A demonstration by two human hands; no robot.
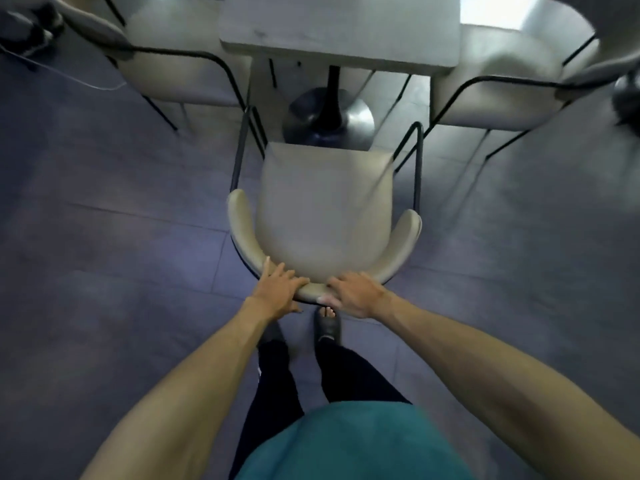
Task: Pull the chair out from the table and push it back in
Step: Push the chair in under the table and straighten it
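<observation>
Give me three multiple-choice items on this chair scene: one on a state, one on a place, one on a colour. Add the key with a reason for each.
1. How does the chair stand to the table?
A. tucked under the top
B. lying on its side
C. upright, drawn clear of the top

2. Where are the left hand and the right hand?
A. on the table top
B. on the chair's backrest
C. on the floor

3. What colour is the chair's padding?
A. beige
B. red
C. bright green

Key:
1 C, the padded part shows whole, with none of it hidden under the table top.
2 B, each hand's grip is on the curved top rim of the backrest.
3 A, the padding is plainly beige.
</observation>
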